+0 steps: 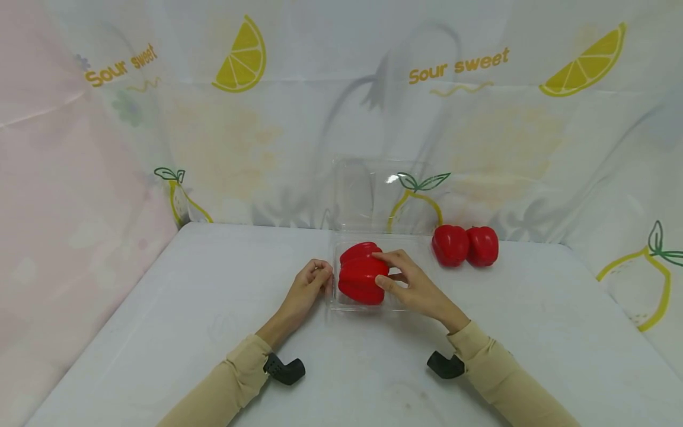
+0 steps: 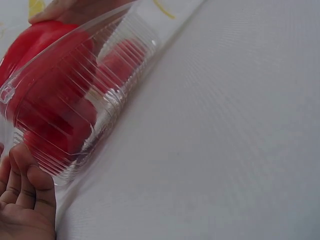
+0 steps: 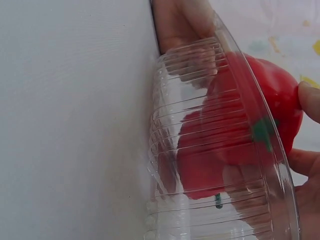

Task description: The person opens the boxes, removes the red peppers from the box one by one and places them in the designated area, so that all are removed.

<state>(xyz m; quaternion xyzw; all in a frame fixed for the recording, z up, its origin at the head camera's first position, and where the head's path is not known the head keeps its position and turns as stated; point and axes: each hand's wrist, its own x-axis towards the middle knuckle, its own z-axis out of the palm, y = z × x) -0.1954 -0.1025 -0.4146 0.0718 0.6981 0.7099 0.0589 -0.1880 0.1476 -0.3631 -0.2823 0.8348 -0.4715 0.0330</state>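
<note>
Red and glossy, one bell pepper (image 1: 364, 281) sits at the left part of a clear plastic tray (image 1: 347, 309), which stands by the middle of the far edge of the white table (image 1: 240, 284). Its hinged lid (image 1: 354, 198) is up against the printed cloth (image 1: 213, 136). The right hand (image 1: 418, 290) pinches this pepper from its right side, thumb and fingers parted just by its bulk. The left hand (image 1: 309, 281) has its fingers bent at the tray's left wall; whether it grips the plastic or only braces it, I cannot tell.

More red (image 1: 358, 250) shows just behind the held pepper, apparently a second pepper in the tray, though the ribbed wall blurs it in both wrist views. Two other peppers (image 1: 465, 246) touch side by side near the far edge, right of the tray.

The step in hand looks like settling a pepper into the tray. The next move likely calls for lowering it clear of the rim, then loosening the right fingers while the left steadies the wall.

The held pepper's long axis runs roughly along the table's far edge, its green stem (image 3: 262, 132) towards the right.
</note>
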